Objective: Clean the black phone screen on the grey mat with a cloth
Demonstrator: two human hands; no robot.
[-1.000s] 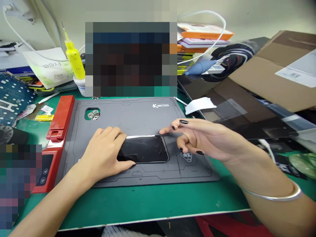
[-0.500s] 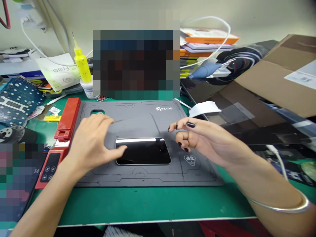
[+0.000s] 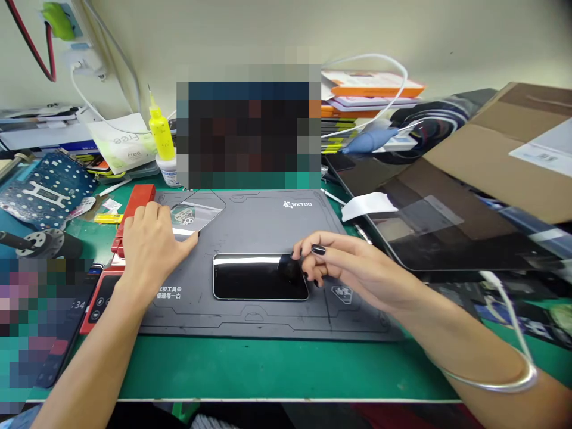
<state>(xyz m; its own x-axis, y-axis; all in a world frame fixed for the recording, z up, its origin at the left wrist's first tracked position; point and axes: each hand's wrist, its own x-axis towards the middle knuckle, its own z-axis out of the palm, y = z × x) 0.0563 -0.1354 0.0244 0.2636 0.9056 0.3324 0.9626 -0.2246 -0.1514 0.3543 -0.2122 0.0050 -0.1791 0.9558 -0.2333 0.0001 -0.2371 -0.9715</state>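
A phone (image 3: 250,280) with a dark, glossy screen lies face up on the grey work mat (image 3: 263,223). To its left and above, my left hand (image 3: 152,247) grips a clear screen protector (image 3: 208,213) with a thin dark outline. The sheet is tilted over the mat's upper left, thumb at its near edge, the other fingers partly hidden behind the hand. My right hand (image 3: 344,262) is at the phone's right end, fingers loosely curled and apart, with nothing visible in them. Its fingertips overlap the phone's corner in view; whether they touch the glass I cannot tell.
A red device (image 3: 136,205) stands along the mat's left edge. Behind are a yellow needle bottle (image 3: 161,134) and a white tub (image 3: 168,173). To the right lie a white strip (image 3: 369,205), a large dark panel (image 3: 415,238), a blue air blower (image 3: 369,140) and a cardboard box (image 3: 500,137).
My left hand has drawn left, away from over the phone, and the clear sheet now shows beside it. My right hand has moved left and down to the phone's right end.
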